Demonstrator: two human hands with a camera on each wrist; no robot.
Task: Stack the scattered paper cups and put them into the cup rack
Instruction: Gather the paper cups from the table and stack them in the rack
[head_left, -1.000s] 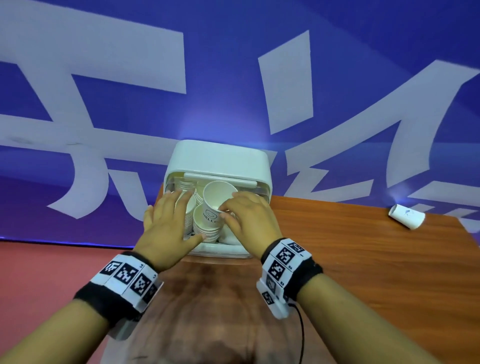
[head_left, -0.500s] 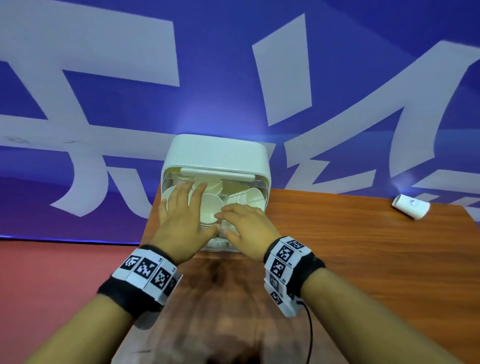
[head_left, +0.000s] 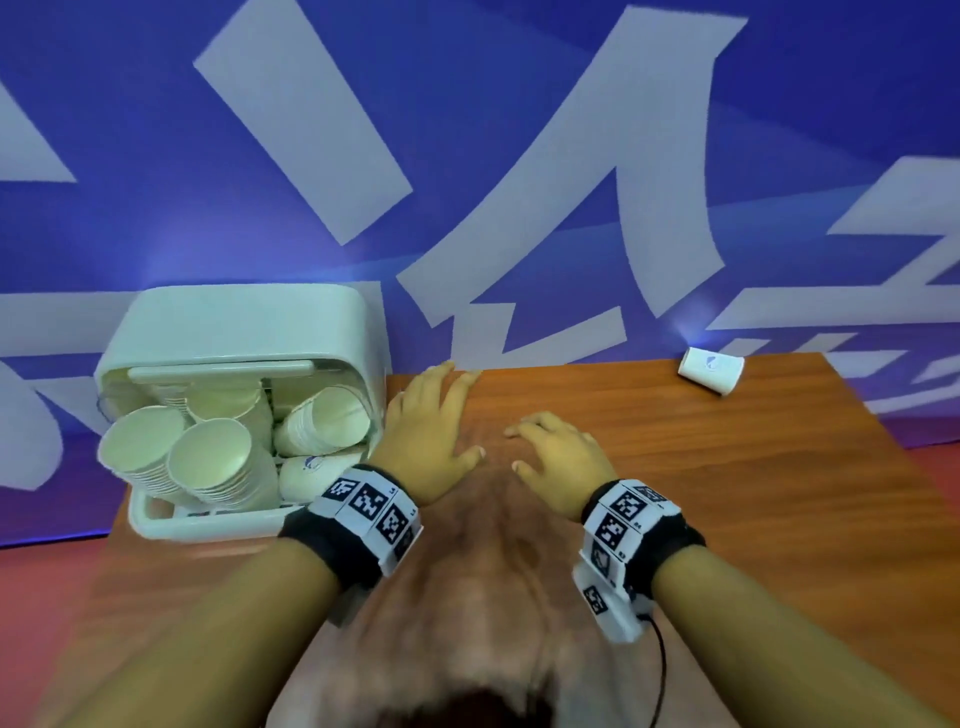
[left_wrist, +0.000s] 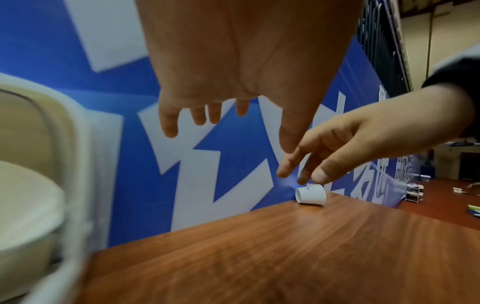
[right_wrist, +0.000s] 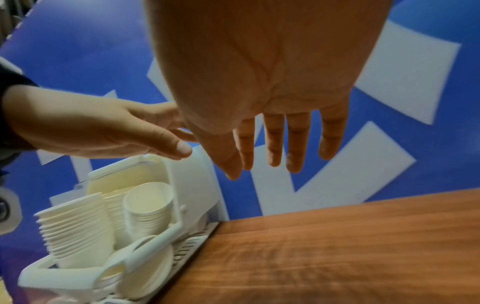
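The white cup rack (head_left: 332, 312) stands on the table's far left corner, filled with several leaning stacks of paper cups (head_left: 213, 462); the right wrist view shows the rack (right_wrist: 192, 185) and its stacks (right_wrist: 78, 226) too. A single paper cup (head_left: 710, 368) lies on its side at the far right edge, also in the left wrist view (left_wrist: 311, 195). My left hand (head_left: 431, 415) hovers just right of the rack, fingers spread, empty. My right hand (head_left: 550, 452) hovers beside it over the table, fingers loosely extended, holding nothing. In the wrist views my left hand (left_wrist: 207, 115) and right hand (right_wrist: 272, 152) are both empty.
The brown wooden table (head_left: 727, 493) stretches to the right, with its far edge against a blue and white banner wall (head_left: 519, 156). A red floor (head_left: 41, 597) lies beyond the table's left edge.
Both hands have pulled out of the rack and moved right over the table. The cup stacks stay in the rack. The head view has swung right, leaving the rack at the left.
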